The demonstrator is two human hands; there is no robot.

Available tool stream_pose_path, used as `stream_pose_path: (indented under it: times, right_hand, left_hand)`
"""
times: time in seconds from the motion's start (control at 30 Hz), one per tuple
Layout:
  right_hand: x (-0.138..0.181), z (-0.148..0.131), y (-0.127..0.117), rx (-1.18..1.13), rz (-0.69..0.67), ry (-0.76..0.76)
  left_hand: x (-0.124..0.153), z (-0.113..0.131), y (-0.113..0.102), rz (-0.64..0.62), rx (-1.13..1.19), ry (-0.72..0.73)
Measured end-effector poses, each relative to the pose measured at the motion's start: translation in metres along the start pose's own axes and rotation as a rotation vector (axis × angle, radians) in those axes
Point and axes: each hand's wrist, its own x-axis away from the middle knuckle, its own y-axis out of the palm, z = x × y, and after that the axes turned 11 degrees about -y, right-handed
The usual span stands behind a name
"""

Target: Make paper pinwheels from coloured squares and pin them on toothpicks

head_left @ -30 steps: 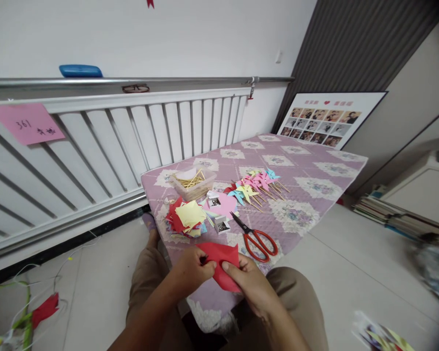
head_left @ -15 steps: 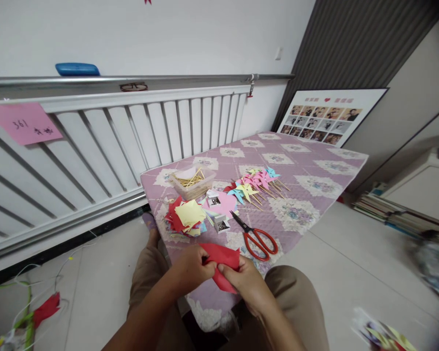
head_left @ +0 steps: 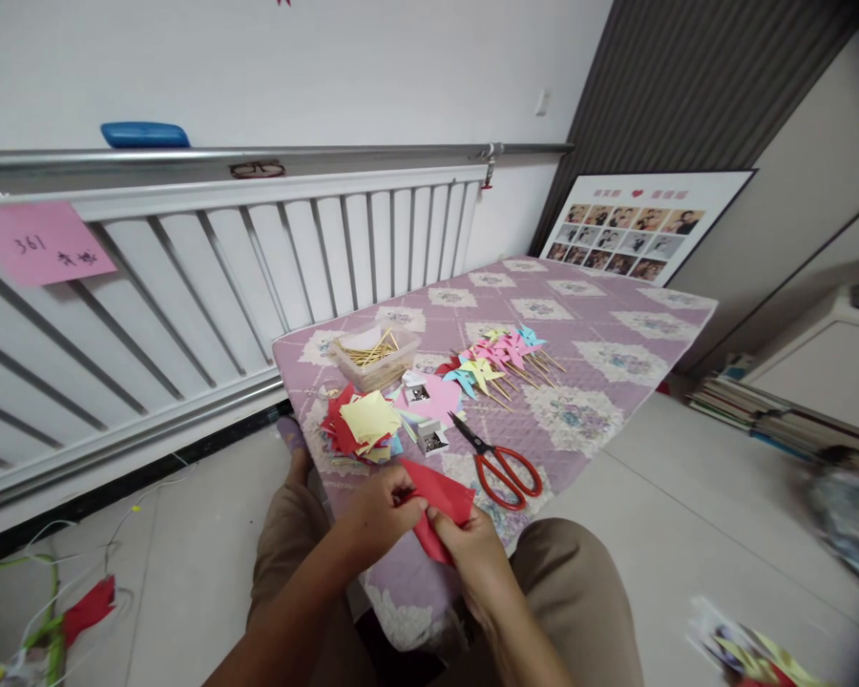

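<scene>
Both hands hold a piece of red paper above the near end of the cloth-covered table. My left hand pinches its left side, and my right hand grips its lower right, thumb on top. The thumbs nearly meet at the middle of the sheet. Just beyond lie red-handled scissors, blades pointing away. A stack of coloured paper squares sits to the left, yellow on top. Small white boxes of metal bits stand between the stack and the scissors.
A clear plastic box of thin wooden sticks stands behind the paper stack. Several paper pinwheels on sticks lie mid-table on the floral cloth. A white radiator runs along the left. A photo board leans at the far end.
The red paper has tilted and shifted slightly up in my hands, with its upper left corner now higher. Both hands keep hold of it. The table items have not moved.
</scene>
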Motion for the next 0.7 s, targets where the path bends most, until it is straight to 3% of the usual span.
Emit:
stream_pose_path:
  times: [0.13,0.2,0.3,0.37,0.47,0.7]
  right_hand:
    - [0.001,-0.004,0.004,-0.142,0.057,0.082]
    - [0.001,-0.004,0.003,-0.204,0.080,0.100]
    - [-0.001,-0.002,0.002,-0.270,0.119,0.090]
    - [-0.002,0.001,0.002,-0.295,0.129,0.077]
    - [-0.001,0.005,0.004,-0.324,0.133,0.055]
    - [0.007,0.000,0.015,-0.377,0.123,0.070]
  left_hand:
    - [0.014,-0.002,0.003,0.332,0.308,0.006]
    - [0.026,-0.010,0.008,0.405,0.380,0.042]
    - [0.042,-0.028,0.026,0.312,0.451,0.044]
    - [0.046,-0.042,0.040,0.226,0.484,-0.056]
    - [0.040,-0.052,0.057,0.209,0.634,-0.194]
    - [0.017,-0.030,0.061,0.176,1.049,-0.307]
